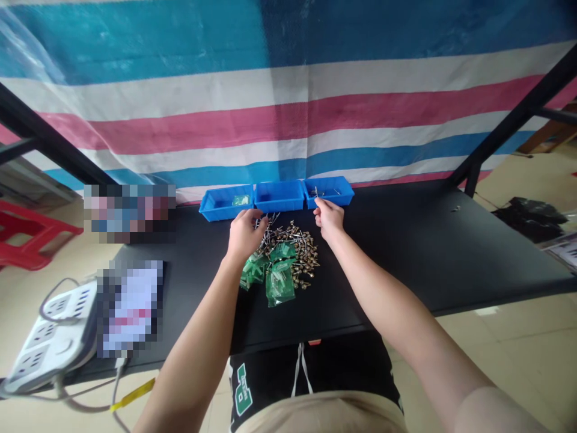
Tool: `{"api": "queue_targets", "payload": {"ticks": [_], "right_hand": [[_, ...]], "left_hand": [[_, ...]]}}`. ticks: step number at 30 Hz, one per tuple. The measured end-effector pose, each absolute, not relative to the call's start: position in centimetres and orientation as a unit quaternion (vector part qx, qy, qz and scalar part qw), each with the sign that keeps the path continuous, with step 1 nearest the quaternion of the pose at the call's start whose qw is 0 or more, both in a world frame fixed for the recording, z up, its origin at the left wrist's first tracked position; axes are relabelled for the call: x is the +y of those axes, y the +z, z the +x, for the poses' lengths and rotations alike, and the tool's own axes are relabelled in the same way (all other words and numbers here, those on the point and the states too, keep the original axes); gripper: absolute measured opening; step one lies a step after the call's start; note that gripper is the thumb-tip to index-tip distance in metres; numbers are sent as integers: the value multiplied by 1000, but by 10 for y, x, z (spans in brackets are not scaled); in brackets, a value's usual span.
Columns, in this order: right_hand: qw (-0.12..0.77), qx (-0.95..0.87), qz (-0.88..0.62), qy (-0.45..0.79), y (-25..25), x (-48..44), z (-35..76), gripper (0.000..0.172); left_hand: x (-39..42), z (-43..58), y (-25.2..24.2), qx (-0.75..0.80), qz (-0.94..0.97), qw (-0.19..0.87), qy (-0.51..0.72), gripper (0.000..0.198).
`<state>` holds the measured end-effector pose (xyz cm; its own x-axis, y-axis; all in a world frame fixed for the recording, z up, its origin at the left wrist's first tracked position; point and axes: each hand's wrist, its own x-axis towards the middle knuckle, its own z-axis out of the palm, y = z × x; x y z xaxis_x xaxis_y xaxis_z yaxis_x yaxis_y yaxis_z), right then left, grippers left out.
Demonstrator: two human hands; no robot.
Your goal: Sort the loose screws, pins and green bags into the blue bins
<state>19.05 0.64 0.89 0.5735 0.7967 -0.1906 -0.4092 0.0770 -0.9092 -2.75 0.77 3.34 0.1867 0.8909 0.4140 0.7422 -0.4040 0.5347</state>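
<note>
A pile of metal screws, some long and silvery, some with brass-coloured heads, lies in the middle of the black table. Green-tinted plastic packets with pale pieces inside rest against its near side. At the pile's left edge is my left hand, thumb and forefinger a little apart beside the silvery screws. My right hand is at the front wall of the right blue bin, fingers pinched together. A thin silvery screw shows at its fingertips; a few more lie inside that bin.
The middle blue bin and the left blue bin, which holds a green packet, complete the row. A white power strip with cables sits on the left. Two small metal pieces lie far right. Black frame posts rise beside a striped sheet.
</note>
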Motion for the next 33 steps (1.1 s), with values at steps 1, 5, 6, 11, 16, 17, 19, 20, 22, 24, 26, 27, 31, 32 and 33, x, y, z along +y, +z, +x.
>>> {"api": "queue_targets", "payload": {"ticks": [1,5,6,11,16,17,19,20,22,24,26,27,31,32,33], "right_hand": [[708,-182,-535,424,10,6,191,16],[700,-180,-543,428,12,5,190,15],[698,-179,-544,429,12,5,190,14],[690,-194,-553,425,9,6,190,16],[661,-304,-586,358,0,5,191,24],[648,-352,-594,322,-2,3,190,24],[612,-456,-600,240,-4,-2,187,26],[590,-505,-596,204,-5,-5,185,26],[546,-584,-579,160,-7,-10,179,23],[498,-648,-557,148,-8,-15,174,19],[451,-699,-538,136,-9,-18,169,19],[430,-720,-531,124,-9,-19,167,19],[385,-761,-514,87,-11,-21,165,18],[381,-765,-513,84,-11,-21,165,18],[378,-767,-512,82,-12,-21,166,18]], "left_hand": [[8,-28,33,536,763,105,345,30],[9,-28,32,541,767,102,330,31],[9,-28,32,543,767,104,326,32],[9,-28,32,549,769,103,310,32],[9,-29,31,551,774,86,299,29],[9,-30,31,553,777,79,290,29],[8,-29,30,563,783,58,259,29],[8,-29,29,571,784,46,240,30],[7,-29,26,584,786,27,200,31],[6,-28,23,590,789,16,169,32],[6,-28,21,594,790,19,152,34],[6,-28,20,598,787,25,149,34],[7,-27,18,597,785,61,154,27],[7,-27,18,595,786,70,156,25],[7,-27,18,594,785,77,156,23]]}}
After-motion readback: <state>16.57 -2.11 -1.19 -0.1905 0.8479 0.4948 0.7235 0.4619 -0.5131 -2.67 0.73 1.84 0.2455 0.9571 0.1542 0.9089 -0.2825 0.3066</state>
